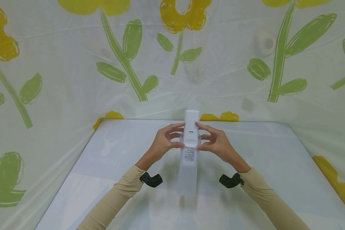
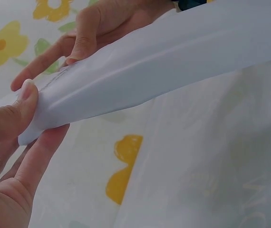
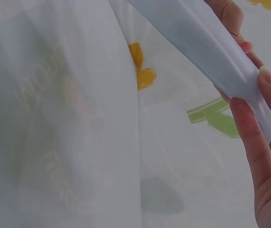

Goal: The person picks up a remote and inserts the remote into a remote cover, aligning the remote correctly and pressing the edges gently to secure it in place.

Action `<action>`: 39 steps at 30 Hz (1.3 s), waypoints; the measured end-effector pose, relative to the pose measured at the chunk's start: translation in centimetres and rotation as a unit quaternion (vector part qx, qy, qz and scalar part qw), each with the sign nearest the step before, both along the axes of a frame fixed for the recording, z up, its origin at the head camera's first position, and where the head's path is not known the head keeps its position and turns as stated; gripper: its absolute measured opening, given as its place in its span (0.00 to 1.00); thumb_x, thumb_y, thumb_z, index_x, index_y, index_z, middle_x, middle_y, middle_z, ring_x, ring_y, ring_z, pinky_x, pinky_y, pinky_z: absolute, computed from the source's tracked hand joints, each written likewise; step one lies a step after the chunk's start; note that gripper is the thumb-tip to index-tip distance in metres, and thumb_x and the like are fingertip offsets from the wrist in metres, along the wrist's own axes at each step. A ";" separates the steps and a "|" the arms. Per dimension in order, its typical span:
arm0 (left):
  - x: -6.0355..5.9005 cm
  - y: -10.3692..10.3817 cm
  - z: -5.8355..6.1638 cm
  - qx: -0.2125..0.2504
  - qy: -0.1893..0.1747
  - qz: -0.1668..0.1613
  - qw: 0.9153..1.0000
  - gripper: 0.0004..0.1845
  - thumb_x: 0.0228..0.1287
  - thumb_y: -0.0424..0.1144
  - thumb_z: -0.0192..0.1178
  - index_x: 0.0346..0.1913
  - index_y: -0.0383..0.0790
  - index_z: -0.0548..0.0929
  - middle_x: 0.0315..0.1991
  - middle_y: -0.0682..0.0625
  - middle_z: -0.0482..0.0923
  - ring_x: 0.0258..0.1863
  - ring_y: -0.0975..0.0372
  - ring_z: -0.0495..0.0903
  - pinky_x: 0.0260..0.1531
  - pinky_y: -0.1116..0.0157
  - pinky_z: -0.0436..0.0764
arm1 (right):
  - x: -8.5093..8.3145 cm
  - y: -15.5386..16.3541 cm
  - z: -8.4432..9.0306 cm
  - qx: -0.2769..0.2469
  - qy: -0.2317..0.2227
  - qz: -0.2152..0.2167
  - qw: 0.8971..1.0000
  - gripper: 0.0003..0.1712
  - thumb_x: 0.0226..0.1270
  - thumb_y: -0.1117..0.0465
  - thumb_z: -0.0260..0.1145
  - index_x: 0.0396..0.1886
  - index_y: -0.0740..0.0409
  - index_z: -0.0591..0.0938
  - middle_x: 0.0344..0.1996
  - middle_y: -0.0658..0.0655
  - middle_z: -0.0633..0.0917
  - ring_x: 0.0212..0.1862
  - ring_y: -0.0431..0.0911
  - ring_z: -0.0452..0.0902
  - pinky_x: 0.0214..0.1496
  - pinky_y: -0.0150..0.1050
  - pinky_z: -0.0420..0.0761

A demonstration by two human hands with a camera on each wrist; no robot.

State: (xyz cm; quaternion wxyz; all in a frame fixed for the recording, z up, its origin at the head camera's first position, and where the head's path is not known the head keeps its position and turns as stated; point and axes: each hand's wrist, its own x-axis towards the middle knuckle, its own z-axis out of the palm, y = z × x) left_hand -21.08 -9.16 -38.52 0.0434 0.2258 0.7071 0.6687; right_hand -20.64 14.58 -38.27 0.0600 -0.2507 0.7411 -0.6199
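Note:
A long white device point(image 1: 187, 177) is held up over the table in the head view. It has a slim upper part with a small port, a printed label below that, and a wider, flat, smooth lower part. My left hand point(image 1: 164, 140) holds its left side between thumb and fingers, while my right hand point(image 1: 219, 143) grips the opposite side the same way. Something rounded and translucent shows behind the middle. The left wrist view has the device's smooth body point(image 2: 145, 71) pinched near one end. In the right wrist view, fingertips point(image 3: 242, 111) press against its edge.
Below the hands lies a pale table point(image 1: 103, 179) with faint printed lettering. A white curtain point(image 1: 224, 76) with yellow flowers and green leaves hangs behind and along both sides. Black wrist cameras point(image 1: 151, 180) are strapped over the beige sleeves point(image 1: 112, 199).

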 end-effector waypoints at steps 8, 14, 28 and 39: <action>0.1 -0.1 0.0 0.000 0.005 -0.001 1.000 0.35 0.49 0.25 0.70 0.63 0.41 0.73 0.58 0.43 0.74 0.51 0.47 0.77 0.49 0.57 0.79 | 0.0 -0.2 -0.1 0.002 -0.002 -0.005 1.000 0.43 0.53 0.65 0.74 0.69 0.47 0.68 0.68 0.50 0.67 0.50 0.55 0.78 0.45 0.45 0.82; 0.1 -0.1 0.0 0.001 0.001 0.004 1.000 0.35 0.48 0.25 0.71 0.62 0.43 0.74 0.56 0.46 0.75 0.49 0.49 0.78 0.47 0.57 0.80 | 0.0 -0.2 -0.1 -0.002 -0.002 -0.004 1.000 0.43 0.53 0.65 0.74 0.69 0.47 0.68 0.67 0.51 0.68 0.50 0.55 0.79 0.45 0.45 0.82; 0.1 -0.2 -0.2 0.017 -0.001 -0.002 1.000 0.34 0.48 0.23 0.70 0.61 0.41 0.74 0.55 0.43 0.76 0.49 0.43 0.76 0.46 0.57 0.81 | 0.0 -0.1 -0.3 -0.016 -0.003 0.010 1.000 0.42 0.53 0.67 0.73 0.69 0.51 0.68 0.68 0.52 0.67 0.50 0.56 0.78 0.45 0.45 0.82; 0.1 -0.3 -0.3 0.016 -0.004 -0.001 1.000 0.34 0.48 0.23 0.70 0.61 0.40 0.74 0.54 0.39 0.76 0.49 0.43 0.76 0.46 0.57 0.81 | -0.1 -0.2 -0.4 -0.010 -0.001 0.007 1.000 0.42 0.54 0.67 0.73 0.69 0.51 0.68 0.68 0.53 0.67 0.50 0.55 0.78 0.45 0.45 0.82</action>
